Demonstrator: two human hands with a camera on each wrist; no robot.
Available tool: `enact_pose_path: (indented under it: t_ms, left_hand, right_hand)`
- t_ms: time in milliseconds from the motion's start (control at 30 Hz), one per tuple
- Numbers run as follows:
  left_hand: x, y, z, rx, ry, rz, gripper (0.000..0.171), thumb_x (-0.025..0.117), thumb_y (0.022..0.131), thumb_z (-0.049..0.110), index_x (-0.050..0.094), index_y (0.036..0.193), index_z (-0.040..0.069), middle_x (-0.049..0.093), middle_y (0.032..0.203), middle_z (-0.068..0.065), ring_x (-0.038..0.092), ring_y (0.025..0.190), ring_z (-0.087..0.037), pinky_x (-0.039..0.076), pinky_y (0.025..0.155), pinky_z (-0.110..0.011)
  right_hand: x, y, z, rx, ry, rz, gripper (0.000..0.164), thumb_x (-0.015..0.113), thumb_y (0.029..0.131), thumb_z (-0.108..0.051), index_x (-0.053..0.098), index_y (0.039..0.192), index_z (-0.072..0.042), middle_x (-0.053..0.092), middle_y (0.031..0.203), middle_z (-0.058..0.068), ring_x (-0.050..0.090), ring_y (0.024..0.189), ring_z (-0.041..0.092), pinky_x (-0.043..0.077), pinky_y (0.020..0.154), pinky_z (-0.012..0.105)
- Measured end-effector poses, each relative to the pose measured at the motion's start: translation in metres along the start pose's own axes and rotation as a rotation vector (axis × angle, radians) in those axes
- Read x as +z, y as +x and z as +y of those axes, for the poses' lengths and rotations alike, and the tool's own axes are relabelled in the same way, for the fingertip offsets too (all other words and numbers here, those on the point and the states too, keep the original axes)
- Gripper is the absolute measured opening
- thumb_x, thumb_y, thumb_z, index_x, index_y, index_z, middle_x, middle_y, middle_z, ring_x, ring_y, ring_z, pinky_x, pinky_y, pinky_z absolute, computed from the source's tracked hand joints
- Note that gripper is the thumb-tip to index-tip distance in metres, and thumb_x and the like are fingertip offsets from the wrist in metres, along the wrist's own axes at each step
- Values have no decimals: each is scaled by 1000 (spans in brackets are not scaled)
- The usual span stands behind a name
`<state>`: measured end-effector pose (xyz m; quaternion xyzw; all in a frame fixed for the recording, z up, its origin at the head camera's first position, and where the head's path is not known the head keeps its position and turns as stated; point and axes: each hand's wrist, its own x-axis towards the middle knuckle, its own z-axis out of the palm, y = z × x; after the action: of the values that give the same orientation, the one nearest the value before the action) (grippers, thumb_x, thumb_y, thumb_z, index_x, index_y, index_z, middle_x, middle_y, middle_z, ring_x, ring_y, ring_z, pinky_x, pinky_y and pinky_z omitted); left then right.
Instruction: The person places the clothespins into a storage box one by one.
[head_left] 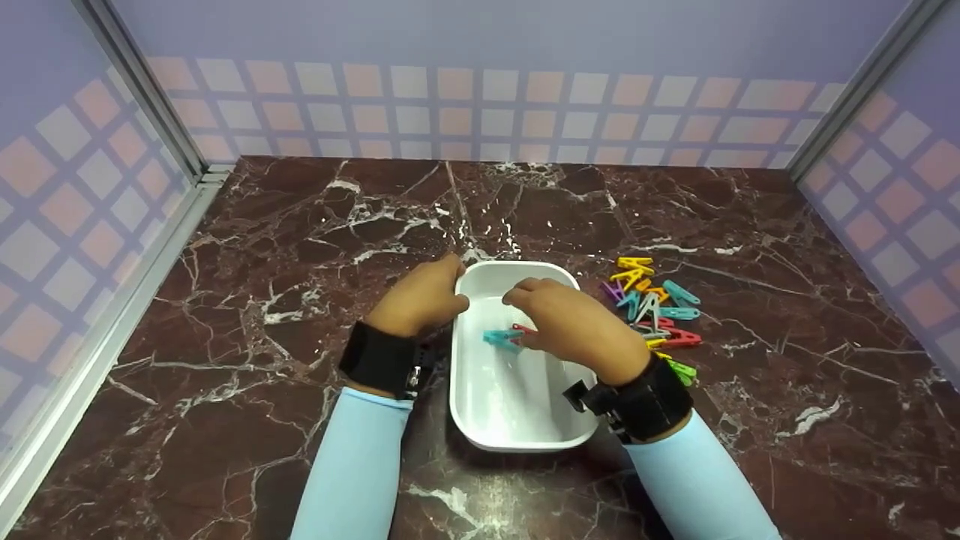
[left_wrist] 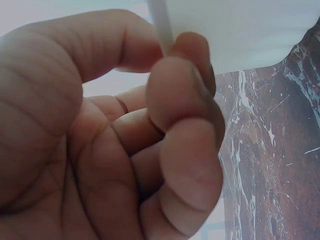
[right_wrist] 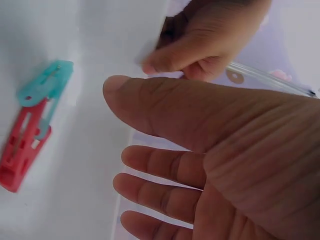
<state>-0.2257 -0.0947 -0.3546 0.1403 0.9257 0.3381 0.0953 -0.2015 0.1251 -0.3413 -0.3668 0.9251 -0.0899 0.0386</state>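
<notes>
A white rectangular tub point(head_left: 517, 409) stands on the table, its left rim between the thumb and curled fingers of my left hand point(head_left: 420, 298), which pinches it. In the left wrist view the tub's wall point(left_wrist: 235, 35) runs up from those fingertips. My right hand point(head_left: 574, 326) hovers over the tub's right side, fingers extended and holding nothing. Inside the tub lie a teal clothespin point(right_wrist: 47, 87) and a red clothespin point(right_wrist: 22, 147), touching each other. From the head, my right hand partly hides the red one.
Right of the tub, a loose pile of clothespins point(head_left: 649, 307) in several colours lies on the dark marbled tabletop point(head_left: 787, 315). Tiled-pattern panels point(head_left: 480, 105) wall in the table at the back and both sides.
</notes>
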Motion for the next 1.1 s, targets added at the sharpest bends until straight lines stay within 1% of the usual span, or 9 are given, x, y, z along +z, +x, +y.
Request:
enact_pose_path:
  t_ms: [267,467,567,633,767,867,933,1000,1100]
  left_hand:
    - [1,0,0,-2,19,12,34,60,82,8,56,114,0,66,102,-14,59,89,-28,48,82,-42]
    - [1,1,1,-8,20,17,35,60,82,9,56,115,1,66,103,-13,60,90,-27,49,83,-42]
    - [1,1,0,-7,23,12,35,60,82,9,56,116,0,66,103,-13,59,89,-28,49,82,-42]
    - [1,1,1,-6,23,8,36,60,82,9,56,117,0,66,103,-13,59,89,-27,49,81,-42]
    - [0,1,1,-11,30,-10,39,58,84,9,54,121,-1,65,102,-13,57,87,-27,47,79,-41]
    - [0,2,2,-16,39,-20,42,57,84,9,53,124,-1,64,102,-14,56,86,-28,46,78,-41]
    - [0,2,1,-17,44,-20,42,57,84,9,53,125,-1,64,102,-14,56,87,-28,46,79,-41]
    - [0,2,1,-18,49,-16,42,58,83,9,53,124,-1,65,103,-14,57,89,-28,47,80,-42]
    - [1,2,1,-21,52,-11,41,58,83,10,54,123,-1,65,104,-15,58,89,-29,48,81,-43]
  right_hand:
    - [-27,-18,21,82,79,76,50,77,85,-12,59,131,0,59,128,15,55,118,33,43,101,45]
    - [-30,-27,47,177,149,97,47,73,86,-6,59,131,-2,61,120,15,60,95,29,49,84,44]
    - [-28,-29,58,211,166,88,47,69,87,-5,60,133,-5,63,109,12,59,87,26,49,77,42]
    - [-26,-30,64,219,181,80,48,67,86,-5,60,133,-7,62,95,9,57,78,24,47,72,40]
    - [-22,-31,72,252,217,43,26,67,82,-3,65,108,-5,52,74,4,49,66,21,40,62,36]
    - [-19,-31,75,304,215,5,16,69,82,-5,59,94,-4,50,73,3,49,65,20,39,61,37]
    - [-16,-31,77,329,207,-21,17,70,84,-7,60,97,-3,53,76,5,50,67,22,40,63,38]
    - [-12,-31,80,339,191,-39,21,68,85,-8,63,105,-1,58,82,7,52,72,22,43,66,39]
    - [-6,-30,84,356,187,-74,11,63,85,-5,62,96,-2,57,79,7,51,69,22,42,64,37]
